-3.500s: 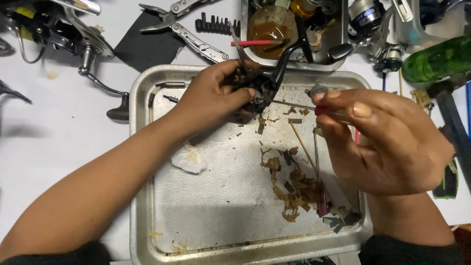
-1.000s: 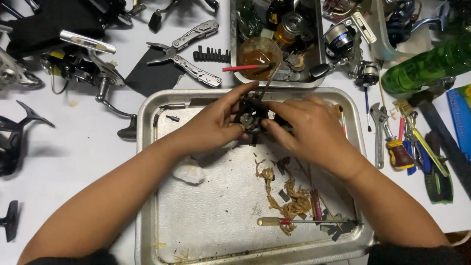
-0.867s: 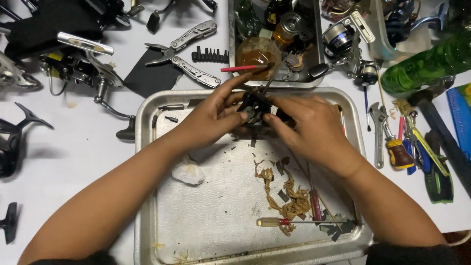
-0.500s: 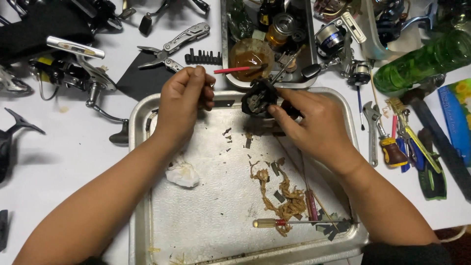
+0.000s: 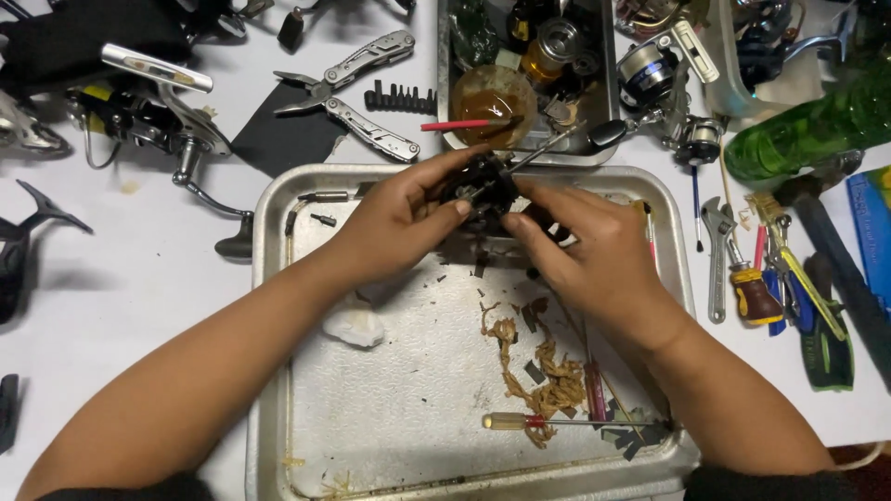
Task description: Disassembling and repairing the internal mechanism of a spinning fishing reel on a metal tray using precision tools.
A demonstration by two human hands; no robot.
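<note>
Both hands meet over the far end of a metal tray (image 5: 278, 278). My left hand (image 5: 399, 223) and my right hand (image 5: 594, 250) together grip a small black fishing-reel body (image 5: 483, 190), with fingers wrapped round it from either side. Much of the reel body is hidden by my fingers. On the tray floor lie brown greasy scraps (image 5: 538, 371), small dark parts, a yellow-handled screwdriver (image 5: 548, 420), a thin red tool (image 5: 595, 390) and a white wad (image 5: 353, 327).
Behind the tray stands a second tray (image 5: 445, 102) with a brown grease pot (image 5: 492, 97) and reel parts. Folding pliers (image 5: 357, 88) and a bit strip lie at back left, spinning reels (image 5: 158, 111) left, a green bottle (image 5: 817, 125), wrench (image 5: 716, 260) and screwdrivers right.
My left hand, which had reached away to the tray's far left rim half a second ago, has come back onto the reel body. My right hand kept hold of it.
</note>
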